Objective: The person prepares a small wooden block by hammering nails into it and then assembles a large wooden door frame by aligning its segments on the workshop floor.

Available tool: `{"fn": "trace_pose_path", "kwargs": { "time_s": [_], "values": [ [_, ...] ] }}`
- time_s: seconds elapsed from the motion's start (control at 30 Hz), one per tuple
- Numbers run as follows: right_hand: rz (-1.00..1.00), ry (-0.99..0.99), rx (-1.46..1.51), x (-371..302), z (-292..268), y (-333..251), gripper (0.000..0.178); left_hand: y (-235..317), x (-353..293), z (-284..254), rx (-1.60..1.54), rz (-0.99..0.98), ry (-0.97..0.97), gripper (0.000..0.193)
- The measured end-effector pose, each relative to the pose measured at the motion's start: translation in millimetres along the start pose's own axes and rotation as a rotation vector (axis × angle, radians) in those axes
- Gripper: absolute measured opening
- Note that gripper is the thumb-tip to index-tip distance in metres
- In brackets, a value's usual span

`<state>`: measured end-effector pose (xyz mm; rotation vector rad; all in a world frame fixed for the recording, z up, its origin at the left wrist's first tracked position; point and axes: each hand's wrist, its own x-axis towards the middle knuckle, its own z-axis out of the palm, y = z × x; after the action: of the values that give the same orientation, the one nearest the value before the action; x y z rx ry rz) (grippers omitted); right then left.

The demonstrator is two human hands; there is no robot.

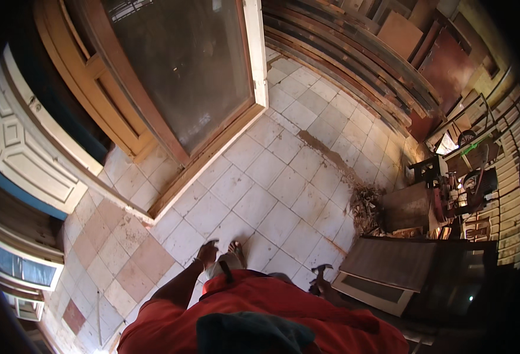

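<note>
Red shirt (260, 312) up close, right hand (321, 284) gripping a hammer (321, 270), left hand (207, 253) loosely curled and empty; a careless swing might crack floor tiles (272, 177).

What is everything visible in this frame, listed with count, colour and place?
hammer: one, dark head, lower centre-right, in the right hand.
glazed door: one, brown wooden frame, top centre, leaning.
panelled door: one, white, far left.
timber planks: many, brown, stacked along the top-right wall.
wood scraps: one pile, brown, right on the floor.
framed panel: one, grey with pale frame, lower right.
tiled floor: white tiles, some pink at lower left.
left hand: one, empty, hanging open near the sandalled foot.
right hand: one, grip shut around the hammer handle.
</note>
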<state>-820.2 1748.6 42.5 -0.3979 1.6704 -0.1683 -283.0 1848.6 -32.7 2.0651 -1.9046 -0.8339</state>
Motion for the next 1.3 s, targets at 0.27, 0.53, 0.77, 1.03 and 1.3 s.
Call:
{"fn": "trace_pose_path", "kwargs": {
  "time_s": [0.27, 0.53, 0.77, 1.03, 1.3],
  "values": [
    [-0.028, 0.09, 0.197, 1.2, 20.9, -122.4, 0.016, -3.2, 47.6, -97.2, -0.359, -0.326, -0.889, 0.066],
    [-0.06, -0.022, 0.22, 120.8, 4.9, -266.5, 0.019, 19.0, 201.7, -191.6, -0.586, -0.3, -0.816, 0.044],
    [0.022, 0.139, 0.006, 262.8, -23.2, -458.1, 0.023, 61.5, 368.2, -186.8, -0.956, -0.177, -0.496, 0.036],
    [-0.095, 0.026, -0.027, 269.0, 35.8, -760.3, 0.017, 144.6, 568.7, -284.1, -1.061, -0.495, -0.585, 0.039],
    [-0.153, 0.049, -0.009, 334.1, 63.6, -961.9, 0.031, 112.3, 813.1, -324.7, -1.079, -0.328, -0.355, 0.058]
  ]
}}
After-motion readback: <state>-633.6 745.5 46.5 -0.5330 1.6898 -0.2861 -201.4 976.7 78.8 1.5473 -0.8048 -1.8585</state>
